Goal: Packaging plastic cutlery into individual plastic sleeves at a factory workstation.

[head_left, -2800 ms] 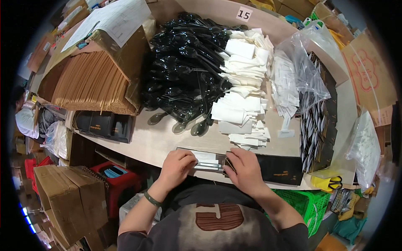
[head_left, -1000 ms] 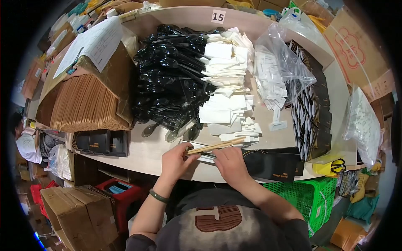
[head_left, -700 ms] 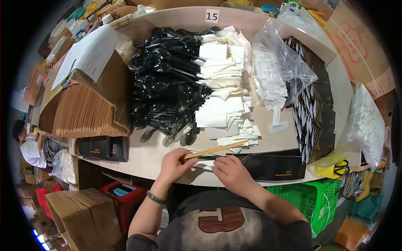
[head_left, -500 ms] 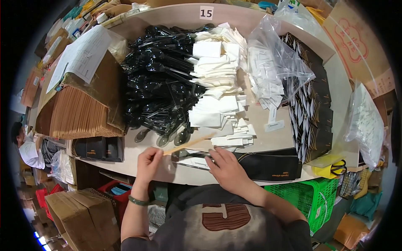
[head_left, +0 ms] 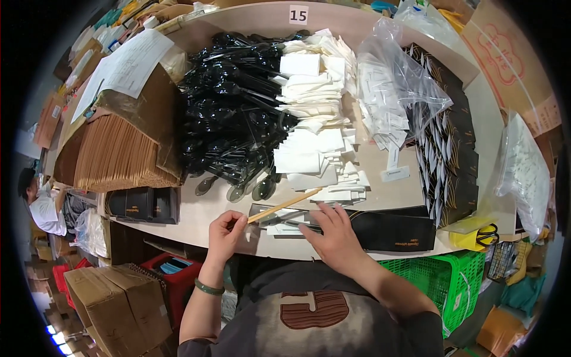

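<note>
Between the thumb and fingers of my left hand [head_left: 227, 235] is a slim tan wooden stick [head_left: 285, 206], perhaps joined chopsticks, slanting up to the right. Beneath it, at the table's near edge, a long black printed sleeve [head_left: 392, 229] lies flat. A white packet [head_left: 281, 229] and a dark utensil, partly hidden, lie at the sleeve's left end. My right hand [head_left: 334, 232] is over that sleeve, fingers spread, holding nothing; whether its fingertips touch is unclear. Just beyond are a heap of black plastic spoons [head_left: 229, 113] and stacks of white folded napkins [head_left: 309, 152].
At the left stands an open carton [head_left: 156, 119] packed with thin brown pieces, paper sheets on top. Clear plastic bags [head_left: 380, 89] with small white packets and rows of filled black sleeves [head_left: 455, 160] stand at right. Yellow-wrapped scissors [head_left: 486, 235] lie near a green basket [head_left: 425, 279].
The view has shifted slightly. My left hand and the stick have moved a little right, the stick tilting more steeply. My right hand's fingers have spread apart.
</note>
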A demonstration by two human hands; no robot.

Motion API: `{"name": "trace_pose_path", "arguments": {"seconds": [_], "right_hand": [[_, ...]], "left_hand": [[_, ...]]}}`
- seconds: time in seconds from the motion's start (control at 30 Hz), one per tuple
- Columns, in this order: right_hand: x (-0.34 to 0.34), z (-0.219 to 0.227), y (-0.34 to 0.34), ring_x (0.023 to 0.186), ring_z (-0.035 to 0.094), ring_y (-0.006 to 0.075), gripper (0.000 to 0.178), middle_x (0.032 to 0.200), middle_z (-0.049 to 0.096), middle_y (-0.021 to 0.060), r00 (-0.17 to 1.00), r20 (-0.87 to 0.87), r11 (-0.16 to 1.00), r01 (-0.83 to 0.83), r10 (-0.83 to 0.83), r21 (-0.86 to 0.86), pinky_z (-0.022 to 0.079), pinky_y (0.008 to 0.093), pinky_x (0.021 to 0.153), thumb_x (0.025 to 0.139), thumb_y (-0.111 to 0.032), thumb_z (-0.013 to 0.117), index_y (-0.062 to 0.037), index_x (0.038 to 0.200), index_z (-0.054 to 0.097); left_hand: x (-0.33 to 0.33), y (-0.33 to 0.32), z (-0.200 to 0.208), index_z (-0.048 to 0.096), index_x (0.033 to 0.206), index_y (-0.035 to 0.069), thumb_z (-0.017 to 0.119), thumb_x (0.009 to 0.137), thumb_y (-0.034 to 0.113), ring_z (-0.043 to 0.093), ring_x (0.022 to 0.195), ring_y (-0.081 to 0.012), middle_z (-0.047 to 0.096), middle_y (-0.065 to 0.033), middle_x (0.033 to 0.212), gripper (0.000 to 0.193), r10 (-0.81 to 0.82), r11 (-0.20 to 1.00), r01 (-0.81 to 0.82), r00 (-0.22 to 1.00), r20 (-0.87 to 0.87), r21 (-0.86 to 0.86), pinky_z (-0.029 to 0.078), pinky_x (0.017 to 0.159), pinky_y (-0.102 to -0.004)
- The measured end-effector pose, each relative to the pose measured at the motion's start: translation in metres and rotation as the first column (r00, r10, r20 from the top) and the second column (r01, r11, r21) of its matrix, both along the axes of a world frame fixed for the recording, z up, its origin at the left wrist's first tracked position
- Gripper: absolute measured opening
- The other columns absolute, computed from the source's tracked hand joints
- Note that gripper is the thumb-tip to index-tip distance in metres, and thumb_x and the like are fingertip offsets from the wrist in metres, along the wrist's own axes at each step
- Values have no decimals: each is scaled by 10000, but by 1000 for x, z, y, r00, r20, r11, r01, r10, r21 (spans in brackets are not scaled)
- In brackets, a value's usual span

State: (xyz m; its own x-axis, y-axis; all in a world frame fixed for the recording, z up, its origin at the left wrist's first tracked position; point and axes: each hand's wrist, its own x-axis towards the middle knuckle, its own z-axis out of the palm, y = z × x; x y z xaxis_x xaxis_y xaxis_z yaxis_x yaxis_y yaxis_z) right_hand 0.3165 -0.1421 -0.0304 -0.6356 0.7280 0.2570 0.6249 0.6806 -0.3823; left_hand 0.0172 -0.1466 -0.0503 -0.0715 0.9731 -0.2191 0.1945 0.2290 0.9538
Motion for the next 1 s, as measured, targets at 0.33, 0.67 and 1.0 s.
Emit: {"name": "trace_pose_path", "arguments": {"seconds": [0.33,0.67,1.0], "right_hand": [[18,32,-9,1420,324,458,522,1503,375,263,966,254,982,95,-51,-164,258,600,1155,854,-213,730,-214,1359,595],[2,7,2,1292,462,466,447,1389,473,275,995,-85,994,-53,45,-94,375,552,1098,766,-164,781,-63,1169,615],[-1,0,5,1225,518,436,418,1325,522,268,990,-125,994,52,-64,-95,418,508,1047,706,-198,829,-34,1004,587]], "left_hand": [[-54,34,33,645,873,-4,739,910,87,557,708,-49,636,17,782,135,-209,977,191,952,-225,-98,457,639,-220],[67,18,15,611,973,14,797,823,292,616,810,-320,590,-135,913,367,-109,943,267,813,-573,199,509,710,-417],[100,33,8,568,1082,24,787,801,260,569,930,-371,579,-165,1000,427,9,908,289,710,-704,303,471,808,-441]]}}
